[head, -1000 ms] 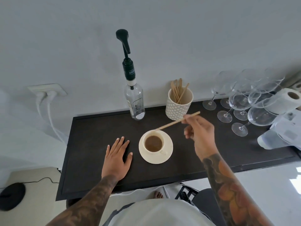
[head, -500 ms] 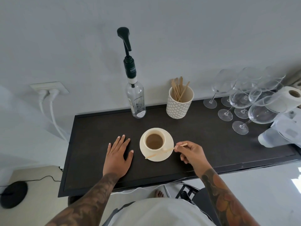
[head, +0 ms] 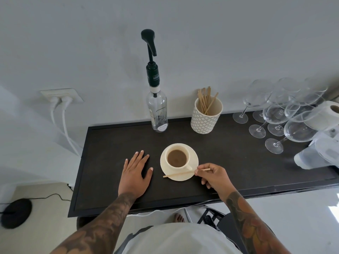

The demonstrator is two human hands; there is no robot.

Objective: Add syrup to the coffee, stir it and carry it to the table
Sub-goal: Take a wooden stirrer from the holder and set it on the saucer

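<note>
Our right hand [head: 213, 176] fingers [head: 199, 171] still pinch the wooden stick [head: 180, 174], now lying lower across the saucer [head: 193, 159]. Just above it sits the coffee cup [head: 177, 158]. Our left hand [head: 134, 174] stays flat, fingers straight, on the tabletop [head: 113, 143].

The bench [head: 238, 162] is dark brown, near black. The cup [head: 177, 159] and saucer [head: 192, 156] are cream; the coffee [head: 177, 158] is milky brown. The stick [head: 180, 174] is pale wood. The bottle [head: 157, 114] is clear glass with a dark green pump [head: 151, 52], perhaps black at the top. The holder [head: 204, 120] is cream with a grey lattice pattern.
</note>
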